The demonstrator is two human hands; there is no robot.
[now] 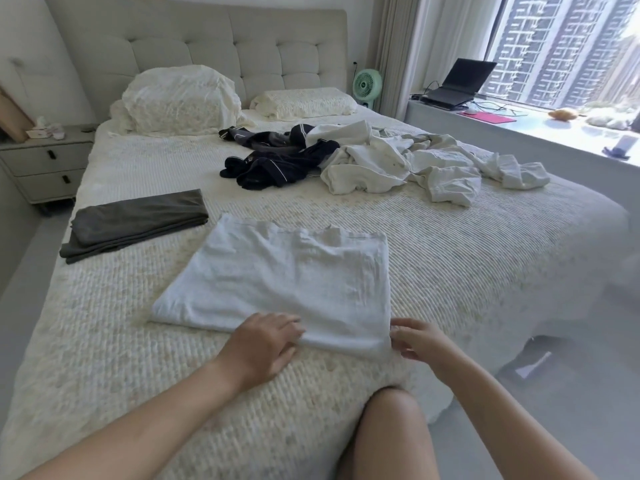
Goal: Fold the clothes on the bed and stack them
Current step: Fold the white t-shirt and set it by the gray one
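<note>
A: Where is your white T-shirt (287, 282)?
B: At the bed's (467, 271) foot edge, long axis running away from you. Your left hand (266, 341) lies flat on its near hem; your right hand (415, 341) pinches the near corner.

Left hand (266, 344) and right hand (417, 339) at folded white shirt's (287, 282) near edge, bed (450, 258)

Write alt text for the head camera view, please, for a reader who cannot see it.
Two bare hands, left hand and right hand, touch the near edge of a partly folded white garment on a bed. A folded grey garment lies to the left, with unfolded dark clothes and white clothes further back.
</note>
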